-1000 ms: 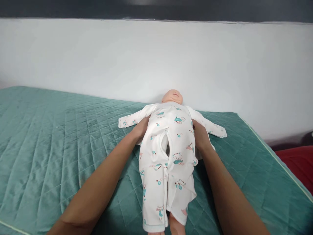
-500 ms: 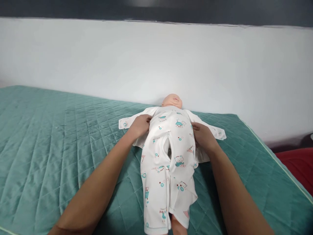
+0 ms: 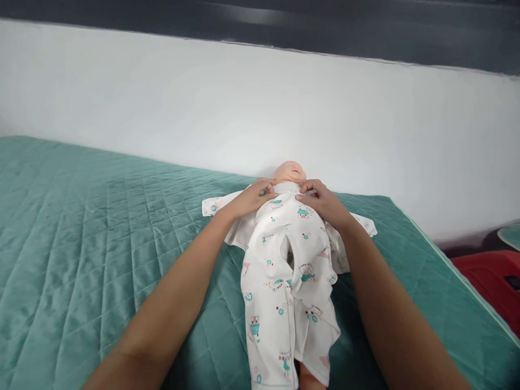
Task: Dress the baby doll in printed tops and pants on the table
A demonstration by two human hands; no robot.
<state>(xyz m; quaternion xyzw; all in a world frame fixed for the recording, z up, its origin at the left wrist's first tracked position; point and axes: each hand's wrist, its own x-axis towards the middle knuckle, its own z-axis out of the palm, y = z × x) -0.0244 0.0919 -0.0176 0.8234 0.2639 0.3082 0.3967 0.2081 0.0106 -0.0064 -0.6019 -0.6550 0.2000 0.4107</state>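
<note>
A baby doll [image 3: 289, 171] lies face up, dressed in a white long-sleeved top [image 3: 239, 232] and white split-crotch baby trousers [image 3: 270, 276] printed with small animals. The trousers are pulled high up on its chest. On the left of the chest rests my left hand [image 3: 255, 196], just below the neck, its thumb on the cloth and apart from the curved fingers. My right hand [image 3: 323, 201] mirrors it on the other side, thumb on the trousers and bent fingers near the collar. Part of a doll's leg [image 3: 312, 379] shows below one trouser leg.
A green quilted cover [image 3: 122, 227] spreads under the doll. Behind the head stands a white wall [image 3: 182, 108] with a dark band [image 3: 260, 21] above it. Past the cover's right edge is a red object [image 3: 487, 276].
Both hands have moved from the sides of the trousers up and inward to the upper chest near the neck. The view has tilted slightly.
</note>
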